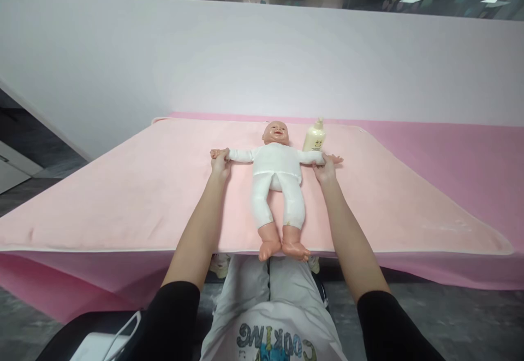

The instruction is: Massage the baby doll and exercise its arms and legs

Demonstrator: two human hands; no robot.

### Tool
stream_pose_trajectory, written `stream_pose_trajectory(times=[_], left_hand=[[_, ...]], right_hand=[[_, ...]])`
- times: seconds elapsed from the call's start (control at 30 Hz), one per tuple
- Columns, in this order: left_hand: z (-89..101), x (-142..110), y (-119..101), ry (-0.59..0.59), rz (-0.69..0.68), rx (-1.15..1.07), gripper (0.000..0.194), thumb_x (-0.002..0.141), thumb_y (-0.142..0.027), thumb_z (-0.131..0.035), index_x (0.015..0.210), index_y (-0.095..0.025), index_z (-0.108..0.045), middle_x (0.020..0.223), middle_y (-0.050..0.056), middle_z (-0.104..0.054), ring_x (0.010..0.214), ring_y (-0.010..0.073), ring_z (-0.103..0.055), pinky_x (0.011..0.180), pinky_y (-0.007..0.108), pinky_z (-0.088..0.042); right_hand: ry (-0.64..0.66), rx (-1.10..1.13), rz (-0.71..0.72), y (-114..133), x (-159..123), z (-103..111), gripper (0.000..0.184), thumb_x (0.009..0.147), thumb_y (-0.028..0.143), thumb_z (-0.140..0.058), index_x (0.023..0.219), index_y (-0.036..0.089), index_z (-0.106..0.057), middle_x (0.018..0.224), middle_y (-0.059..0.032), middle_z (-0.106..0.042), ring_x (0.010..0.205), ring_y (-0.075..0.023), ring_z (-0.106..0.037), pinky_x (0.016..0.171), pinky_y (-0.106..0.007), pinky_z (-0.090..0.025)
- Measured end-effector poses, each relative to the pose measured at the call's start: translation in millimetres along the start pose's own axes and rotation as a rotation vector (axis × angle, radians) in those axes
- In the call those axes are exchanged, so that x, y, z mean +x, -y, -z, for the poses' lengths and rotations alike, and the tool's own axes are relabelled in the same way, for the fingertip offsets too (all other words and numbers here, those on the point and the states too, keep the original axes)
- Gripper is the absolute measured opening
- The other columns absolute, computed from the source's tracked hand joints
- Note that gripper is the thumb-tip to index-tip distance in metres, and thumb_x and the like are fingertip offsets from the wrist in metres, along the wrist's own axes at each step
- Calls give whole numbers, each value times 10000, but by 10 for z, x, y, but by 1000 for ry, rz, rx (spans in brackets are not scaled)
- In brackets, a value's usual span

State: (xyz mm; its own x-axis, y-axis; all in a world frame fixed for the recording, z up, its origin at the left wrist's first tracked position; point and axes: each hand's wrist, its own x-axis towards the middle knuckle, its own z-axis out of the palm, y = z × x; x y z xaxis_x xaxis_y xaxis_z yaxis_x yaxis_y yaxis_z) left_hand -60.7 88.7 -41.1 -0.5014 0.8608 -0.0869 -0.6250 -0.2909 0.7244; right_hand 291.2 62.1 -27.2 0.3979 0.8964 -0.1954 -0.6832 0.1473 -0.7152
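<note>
A baby doll (277,160) with a white cloth body lies on its back, its head away from me and its bare feet at the near edge of the table. Both of its arms are stretched straight out sideways. My left hand (221,163) is closed around the doll's wrist on the left side. On the other side, my right hand (325,169) grips the opposite wrist, with the doll's small hand sticking out past my fingers. Just behind that arm stands a pale yellow pump bottle (314,136), upright.
A light pink mat (164,203) lies under the doll, over a darker pink cloth (458,170) that hangs down in front. A white wall (262,61) rises behind the table, with glass above it. A white device with a cable (104,344) sits at the lower left.
</note>
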Motion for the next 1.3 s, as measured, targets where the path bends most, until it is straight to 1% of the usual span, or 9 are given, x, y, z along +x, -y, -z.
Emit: stream_pose_trajectory(times=[0.17, 0.4, 0.63, 0.77, 0.9, 1.0, 1.1, 1.2, 1.3], left_hand=[[6, 19, 8, -7, 5, 1, 463, 595, -77, -786, 691, -209, -353, 650, -83, -481, 656, 78, -520, 717, 252, -487], [9, 28, 14, -2, 10, -5, 502, 572, -87, -812, 692, -214, -341, 645, -90, -470, 649, 81, -523, 730, 260, -492], [-19, -3, 5, -30, 25, -1, 418, 618, -79, -784, 697, -208, -395, 662, -80, -507, 677, 81, -548, 776, 261, -504], [-23, -16, -9, -32, 43, 4, 380, 634, -79, -783, 699, -208, -431, 678, -69, -528, 699, 89, -560, 792, 268, -510], [-24, -25, -19, -30, 37, -6, 391, 633, -71, -780, 694, -205, -418, 682, -68, -523, 703, 89, -557, 802, 266, -511], [-27, -28, -16, -44, 37, -12, 370, 651, -78, -763, 698, -205, -418, 693, -67, -522, 719, 93, -564, 808, 270, -508], [-30, -30, -5, -55, 26, -21, 376, 658, -98, -759, 703, -208, -403, 702, -68, -515, 721, 93, -566, 820, 276, -505], [-30, -37, -1, -51, 29, -40, 355, 686, -131, -748, 726, -215, -405, 723, -59, -531, 732, 99, -577, 835, 285, -508], [-5, -39, -35, -54, 88, -103, 230, 795, -288, -675, 779, -226, -454, 799, -14, -584, 802, 137, -615, 843, 321, -519]], right_hand=[[-4, 8, 0, -5, 20, -1, 229, 789, 179, -590, 956, 299, -489, 1087, 55, -593, 914, -85, -604, 569, -153, -514], [9, -8, -13, -12, 37, 2, 140, 814, 190, -563, 916, 267, -507, 1043, 40, -601, 902, -82, -603, 568, -141, -507], [-4, -7, -34, 0, 26, -10, 133, 831, 189, -551, 940, 257, -515, 1056, 29, -607, 899, -77, -604, 583, -137, -502], [-11, -61, -29, -1, 17, -13, 116, 841, 207, -544, 943, 259, -522, 1067, 24, -617, 915, -87, -610, 599, -152, -516], [4, -58, -19, -7, 23, -2, 133, 833, 215, -551, 954, 263, -523, 1071, 27, -617, 916, -86, -610, 632, -164, -526], [-15, -43, -21, -11, 38, 3, 150, 819, 201, -547, 950, 269, -519, 1054, 31, -615, 904, -88, -612, 611, -166, -524], [-14, -41, -18, -18, 43, -1, 163, 806, 203, -551, 951, 268, -517, 1029, 30, -617, 894, -94, -613, 601, -172, -525], [2, -40, -19, -15, 24, -18, 180, 804, 204, -547, 968, 268, -514, 1050, 31, -620, 901, -88, -614, 631, -172, -526], [-15, -53, -9, 29, 6, -25, 147, 836, 260, -515, 983, 263, -517, 1078, 16, -625, 913, -104, -628, 647, -201, -544]])
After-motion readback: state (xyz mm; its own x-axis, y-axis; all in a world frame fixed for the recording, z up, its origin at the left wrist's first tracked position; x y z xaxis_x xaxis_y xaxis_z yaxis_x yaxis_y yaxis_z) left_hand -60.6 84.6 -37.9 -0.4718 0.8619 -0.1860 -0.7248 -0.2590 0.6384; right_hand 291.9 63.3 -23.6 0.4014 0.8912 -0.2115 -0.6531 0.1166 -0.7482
